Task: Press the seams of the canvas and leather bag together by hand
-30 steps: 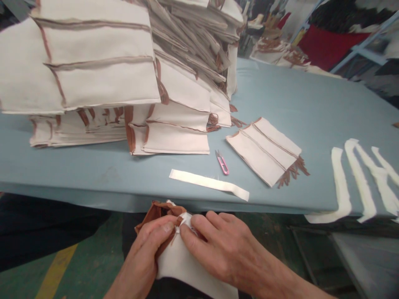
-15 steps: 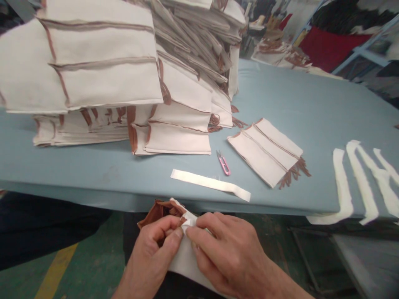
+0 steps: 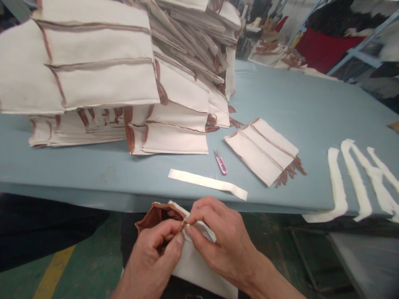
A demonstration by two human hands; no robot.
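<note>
A cream fabric bag (image 3: 199, 259) with a brown-lined opening (image 3: 152, 216) lies over my lap at the table's front edge. My left hand (image 3: 156, 249) pinches the bag's brown-trimmed rim between thumb and forefinger. Close against it, my right hand (image 3: 218, 232) is closed too, its thumb and forefinger pinching at the same spot of the rim. What lies right between the fingertips is small and partly hidden. Beyond the hands, a pale strip (image 3: 205, 182) rests on the table, with pink thread snips (image 3: 220, 162) just behind it.
Stacks of cream fabric pieces with brown trim (image 3: 102, 83) cover the left and back of the blue-grey table (image 3: 280, 91). One folded piece with brown fringe (image 3: 262, 151) lies right of the snips. Several pale strips (image 3: 338, 182) hang over the right edge.
My right hand has shifted slightly up, its fingers now pinching the rim from above rather than curled against the fabric. My left hand stays on the rim.
</note>
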